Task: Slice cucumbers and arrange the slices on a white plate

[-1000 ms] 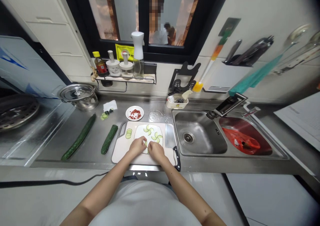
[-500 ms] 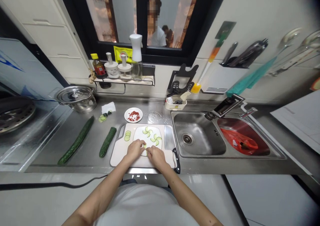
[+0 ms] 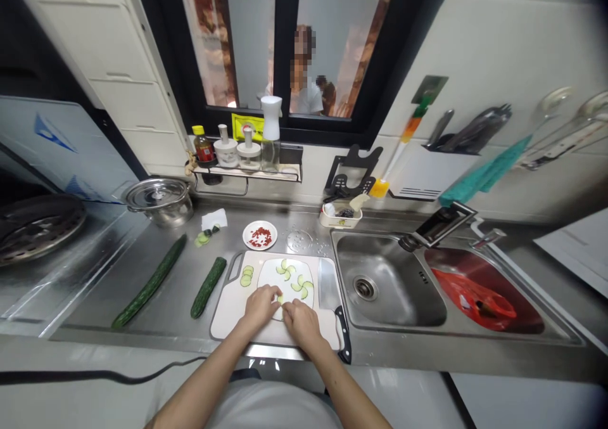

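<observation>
My left hand (image 3: 263, 305) and my right hand (image 3: 300, 320) meet over the front of a white square plate (image 3: 272, 279). Their fingertips pinch a small pale-green cucumber slice (image 3: 280, 300) close to the plate, partly hidden by the fingers. Farther back on the plate, cut cucumber slices form two pinwheels, one at the back (image 3: 285, 268) and one at the right (image 3: 303, 286). Under the plate lies a beige cutting board (image 3: 228, 318). A short row of cucumber slices (image 3: 246, 275) rests on its left side. Along its right side lies a kitchen knife (image 3: 327, 286), black handle towards me.
Two whole-looking cucumbers, one long (image 3: 152, 283) and one shorter (image 3: 208, 288), lie left of the board. Behind it stands a small plate (image 3: 260, 225) of red bits. A steel pot (image 3: 164, 207) is back left; a double sink (image 3: 389, 318) with a faucet (image 3: 437, 226) is right.
The camera view has tilted up and shifted, so everything sits lower in the picture. Both hands stay at the front of the plate, their fingers slightly shifted around the cucumber slice.
</observation>
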A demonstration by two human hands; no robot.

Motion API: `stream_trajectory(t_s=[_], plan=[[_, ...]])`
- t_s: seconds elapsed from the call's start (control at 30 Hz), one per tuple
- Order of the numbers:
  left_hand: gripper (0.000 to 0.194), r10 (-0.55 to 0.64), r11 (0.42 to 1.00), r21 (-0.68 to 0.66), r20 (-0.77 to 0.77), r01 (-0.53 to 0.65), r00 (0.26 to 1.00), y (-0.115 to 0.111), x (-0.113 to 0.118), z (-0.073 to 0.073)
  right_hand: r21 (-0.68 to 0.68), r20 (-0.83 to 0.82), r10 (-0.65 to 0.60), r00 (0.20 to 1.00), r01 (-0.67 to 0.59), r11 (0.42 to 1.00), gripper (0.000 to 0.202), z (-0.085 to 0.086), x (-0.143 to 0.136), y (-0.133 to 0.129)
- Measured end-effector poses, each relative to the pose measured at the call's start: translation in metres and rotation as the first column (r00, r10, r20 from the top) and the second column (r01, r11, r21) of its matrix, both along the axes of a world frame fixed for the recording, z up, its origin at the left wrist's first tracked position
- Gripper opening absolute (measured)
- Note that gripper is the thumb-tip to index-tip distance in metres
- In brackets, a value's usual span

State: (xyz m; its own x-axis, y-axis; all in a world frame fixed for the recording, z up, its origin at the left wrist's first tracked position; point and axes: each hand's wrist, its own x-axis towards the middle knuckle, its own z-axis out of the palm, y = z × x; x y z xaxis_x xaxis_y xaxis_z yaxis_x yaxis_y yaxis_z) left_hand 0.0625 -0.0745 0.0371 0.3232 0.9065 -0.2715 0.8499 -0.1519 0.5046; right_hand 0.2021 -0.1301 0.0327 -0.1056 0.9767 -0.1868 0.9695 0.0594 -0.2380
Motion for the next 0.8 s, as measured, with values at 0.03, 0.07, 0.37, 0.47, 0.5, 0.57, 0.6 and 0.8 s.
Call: stream_trajectory(t_s=[0.03, 0.07, 0.37, 0.47, 0.5, 0.57, 0.6, 0.8], plan=[[0.027, 0.004, 1.000, -0.007, 0.000, -0.004, 1.000, 0.000, 0.001, 0.000, 0.003, -0.002, 0.001, 1.000, -0.001, 1.000, 0.026, -0.001, 0.000, 0.000], [0.027, 0.009, 1.000, -0.013, 0.000, -0.009, 1.000, 0.001, 0.001, 0.000, 0.004, 0.000, 0.001, 1.000, -0.001, 1.000, 0.026, -0.002, 0.000, 0.001], [0.026, 0.026, 1.000, -0.011, 0.012, -0.026, 1.000, 0.001, 0.002, 0.002, 0.007, 0.074, 0.036, 0.997, -0.036, 0.999, 0.028, -0.002, -0.003, 0.004], [0.025, 0.024, 1.000, -0.008, 0.020, -0.024, 1.000, 0.001, 0.002, 0.002, 0.004, 0.082, 0.041, 0.996, -0.042, 0.999, 0.030, -0.002, -0.005, 0.004], [0.025, 0.023, 1.000, -0.007, 0.022, -0.022, 0.999, 0.001, 0.002, 0.002, 0.002, 0.082, 0.042, 0.996, -0.042, 0.999, 0.030, -0.002, -0.005, 0.004], [0.024, 0.025, 1.000, -0.006, 0.026, -0.025, 0.999, 0.001, 0.002, 0.003, -0.007, 0.086, 0.044, 0.995, -0.044, 0.999, 0.031, -0.002, -0.006, 0.004], [0.024, 0.027, 1.000, -0.007, 0.028, -0.027, 0.999, 0.001, 0.002, 0.004, -0.013, 0.090, 0.046, 0.995, -0.045, 0.999, 0.031, -0.002, -0.006, 0.004], [0.025, 0.031, 0.999, -0.025, 0.008, -0.031, 0.999, 0.001, 0.003, 0.004, -0.040, 0.121, 0.060, 0.991, -0.055, 0.998, 0.035, -0.003, -0.011, 0.006]])
